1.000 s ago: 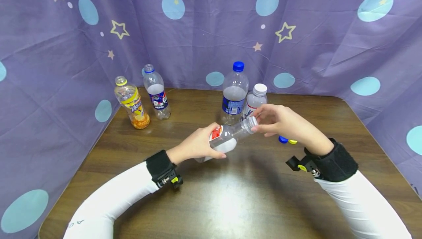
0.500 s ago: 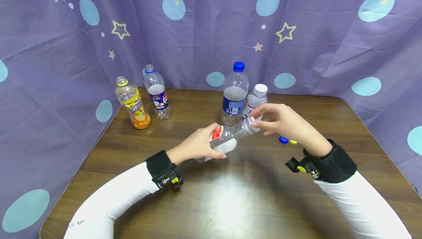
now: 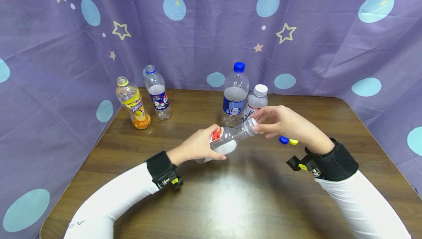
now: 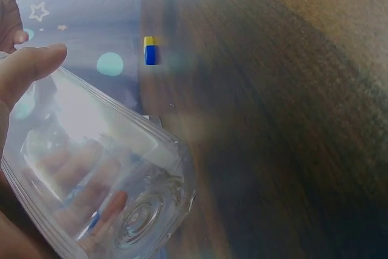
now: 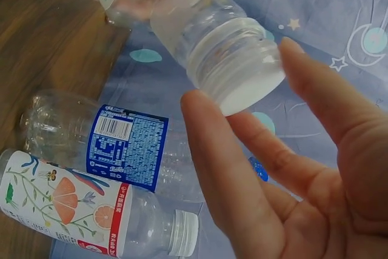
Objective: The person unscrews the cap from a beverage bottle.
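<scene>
1. One purple curtain [image 3: 204, 30] formed the backdrop.
2. One wooden table [image 3: 184, 202] stood before it.
3. Five bottles were present. Four stood toward the rear: the blue-capped bottle [image 3: 234, 92], the white-capped bottle [image 3: 257, 101] just beside it, and, well to the left, the uncapped Pepsi bottle [image 3: 158, 92] and yellow-labelled bottle [image 3: 133, 101]. The fifth, the clear bottle [image 3: 227, 143], was tilted over the table between two hands.
4. The left hand [image 3: 197, 144] gripped its body, thumb and fingers wrapped around. The right hand [image 3: 280, 122] was half curled, thumb and fingers bracketing the neck's end; contact could not be told. Half a second earlier, its thumb had covered more of that end.
5. Two loose caps, one blue [image 3: 284, 140], one yellow [image 3: 293, 142], lay side by side.
</scene>
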The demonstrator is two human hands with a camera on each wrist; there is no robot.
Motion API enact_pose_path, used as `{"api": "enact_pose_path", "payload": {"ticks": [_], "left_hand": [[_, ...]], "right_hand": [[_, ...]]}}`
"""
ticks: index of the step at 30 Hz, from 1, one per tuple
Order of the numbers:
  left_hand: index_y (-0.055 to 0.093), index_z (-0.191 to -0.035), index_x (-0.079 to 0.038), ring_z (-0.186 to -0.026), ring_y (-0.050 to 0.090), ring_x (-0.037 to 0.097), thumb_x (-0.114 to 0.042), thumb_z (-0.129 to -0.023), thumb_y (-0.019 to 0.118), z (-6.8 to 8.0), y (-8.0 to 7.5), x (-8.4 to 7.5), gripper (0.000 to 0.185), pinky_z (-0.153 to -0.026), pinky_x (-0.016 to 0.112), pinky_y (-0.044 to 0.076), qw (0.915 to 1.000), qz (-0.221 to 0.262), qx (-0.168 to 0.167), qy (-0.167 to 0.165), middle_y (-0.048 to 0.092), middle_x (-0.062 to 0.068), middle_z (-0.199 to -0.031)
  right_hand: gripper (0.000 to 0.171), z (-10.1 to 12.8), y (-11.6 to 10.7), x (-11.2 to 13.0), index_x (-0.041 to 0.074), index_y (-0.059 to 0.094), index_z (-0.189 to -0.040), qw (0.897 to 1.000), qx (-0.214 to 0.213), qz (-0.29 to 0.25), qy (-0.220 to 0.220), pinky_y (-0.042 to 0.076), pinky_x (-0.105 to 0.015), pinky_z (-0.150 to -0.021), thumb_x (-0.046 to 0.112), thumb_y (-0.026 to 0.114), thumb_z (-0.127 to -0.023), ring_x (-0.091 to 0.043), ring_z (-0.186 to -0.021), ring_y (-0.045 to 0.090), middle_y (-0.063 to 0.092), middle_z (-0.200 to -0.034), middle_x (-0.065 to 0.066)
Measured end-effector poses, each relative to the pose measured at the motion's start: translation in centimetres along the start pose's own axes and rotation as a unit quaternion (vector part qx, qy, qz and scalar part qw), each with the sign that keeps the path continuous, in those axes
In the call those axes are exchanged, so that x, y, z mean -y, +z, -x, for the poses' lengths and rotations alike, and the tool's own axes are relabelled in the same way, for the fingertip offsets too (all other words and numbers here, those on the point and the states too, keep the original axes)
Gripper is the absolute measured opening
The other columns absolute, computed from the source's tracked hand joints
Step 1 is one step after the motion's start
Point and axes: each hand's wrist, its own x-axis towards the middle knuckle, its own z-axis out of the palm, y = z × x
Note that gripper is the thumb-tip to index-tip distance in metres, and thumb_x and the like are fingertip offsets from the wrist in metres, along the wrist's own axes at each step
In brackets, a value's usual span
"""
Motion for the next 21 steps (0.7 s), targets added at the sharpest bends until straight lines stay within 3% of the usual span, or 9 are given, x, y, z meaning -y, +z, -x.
{"api": "enact_pose_path", "payload": {"ticks": [5, 10, 13, 15, 18, 20, 21], "left_hand": [[0.050, -0.119, -0.019, -0.087, 0.061, 0.009, -0.043, -0.062, 0.088, 0.1, 0.0, 0.1, 0.073, -0.075, 0.025, 0.050, 1.0000, 0.006, -0.001, 0.002, 0.065, -0.004, -0.101], [0.050, -0.120, -0.019, -0.087, 0.061, 0.009, -0.044, -0.062, 0.088, 0.2, -0.1, 0.3, 0.074, -0.075, 0.024, 0.051, 0.9999, 0.011, -0.002, 0.002, 0.065, -0.005, -0.101], [0.049, -0.120, -0.018, -0.087, 0.061, 0.009, -0.045, -0.062, 0.087, 0.2, -0.1, 0.4, 0.074, -0.075, 0.025, 0.051, 0.9999, 0.012, -0.001, 0.002, 0.065, -0.005, -0.101], [0.050, -0.120, -0.018, -0.087, 0.061, 0.009, -0.045, -0.062, 0.087, 0.2, -0.2, 0.5, 0.074, -0.076, 0.025, 0.051, 0.9999, 0.012, 0.000, 0.002, 0.065, -0.005, -0.101], [0.050, -0.120, -0.017, -0.087, 0.061, 0.010, -0.045, -0.062, 0.087, 0.2, -0.3, 0.6, 0.075, -0.076, 0.025, 0.051, 0.9999, 0.014, -0.002, 0.001, 0.065, -0.004, -0.101], [0.050, -0.120, -0.017, -0.087, 0.061, 0.010, -0.043, -0.062, 0.088, 0.2, -0.3, 0.6, 0.074, -0.076, 0.026, 0.051, 0.9999, 0.017, -0.003, 0.000, 0.065, -0.004, -0.101], [0.050, -0.120, -0.018, -0.087, 0.061, 0.010, -0.043, -0.062, 0.088, 0.2, -0.3, 0.6, 0.073, -0.076, 0.026, 0.051, 0.9998, 0.019, -0.003, 0.000, 0.064, -0.004, -0.101]], "right_hand": [[0.041, 0.1, 0.2, 0.1, 0.001, 0.062, -0.117, 1.000, -0.011, -0.006, -0.027, 0.059, -0.031, -0.068, 0.015, 0.077, -0.082, -0.022, -0.085, 0.069, 0.068, -0.106, -0.016], [0.041, 0.4, -0.1, 0.1, 0.002, 0.062, -0.118, 0.999, -0.024, -0.020, -0.039, 0.058, -0.031, -0.069, 0.014, 0.077, -0.082, -0.016, -0.085, 0.070, 0.067, -0.108, -0.018], [0.041, 1.1, -1.2, -0.4, 0.002, 0.062, -0.120, 0.997, -0.055, -0.015, -0.046, 0.058, -0.030, -0.071, 0.015, 0.076, -0.083, -0.011, -0.084, 0.070, 0.068, -0.107, -0.014], [0.041, 1.8, -2.5, -1.1, 0.004, 0.062, -0.120, 0.994, -0.099, 0.004, -0.037, 0.057, -0.026, -0.070, 0.017, 0.076, -0.084, -0.006, -0.082, 0.069, 0.069, -0.105, -0.008], [0.042, 2.7, -4.9, -3.2, 0.006, 0.063, -0.119, 0.975, -0.206, 0.085, -0.019, 0.051, -0.013, -0.065, 0.023, 0.077, -0.083, 0.012, -0.075, 0.062, 0.072, -0.103, -0.011], [0.043, 3.1, -6.2, -5.5, 0.006, 0.063, -0.120, 0.948, -0.281, 0.147, -0.004, 0.042, -0.008, -0.062, 0.023, 0.077, -0.083, 0.024, -0.072, 0.051, 0.071, -0.105, -0.016], [0.044, 3.2, -6.6, -6.9, 0.006, 0.062, -0.120, 0.934, -0.311, 0.177, 0.005, 0.043, -0.012, -0.064, 0.023, 0.077, -0.083, 0.021, -0.073, 0.053, 0.069, -0.107, -0.019]]}}
